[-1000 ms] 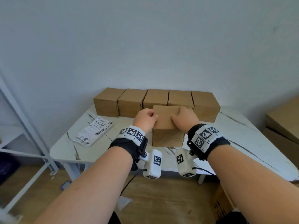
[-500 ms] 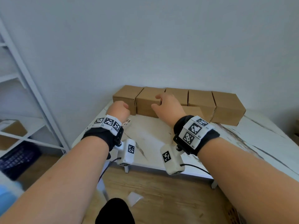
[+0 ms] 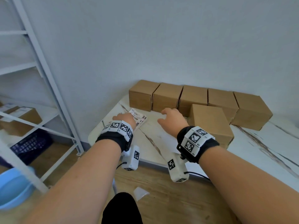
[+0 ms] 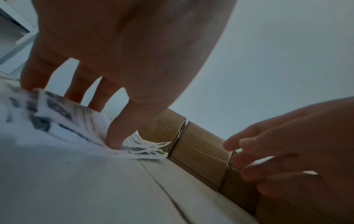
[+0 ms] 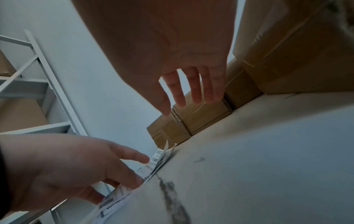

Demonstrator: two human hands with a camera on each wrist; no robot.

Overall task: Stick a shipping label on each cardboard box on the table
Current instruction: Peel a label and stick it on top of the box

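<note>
A stack of white printed shipping labels (image 3: 140,118) lies near the table's left end, in front of a row of several plain cardboard boxes (image 3: 168,96) along the wall. My left hand (image 3: 124,118) is on the stack. Its thumb (image 4: 114,137) presses the near corner and its fingers (image 4: 30,78) reach the far edge, so the sheets (image 5: 153,163) bow and fan upward. My right hand (image 3: 169,118) hovers just right of the labels with spread, relaxed fingers (image 5: 197,97) and holds nothing. One box (image 3: 208,120) stands apart, pulled forward, to the right of that hand.
The white marble-look table (image 3: 161,143) ends at its rounded left edge close to the labels. A grey metal shelf rack (image 3: 48,88) with boxes (image 3: 27,115) stands left. A dark crate (image 3: 30,144), a blue basin (image 3: 14,188) and a paper scrap (image 3: 140,193) lie below.
Both hands let go of the forward box and swung left. The left hand landed on the label stack and the right one trails beside it. My view turned left.
</note>
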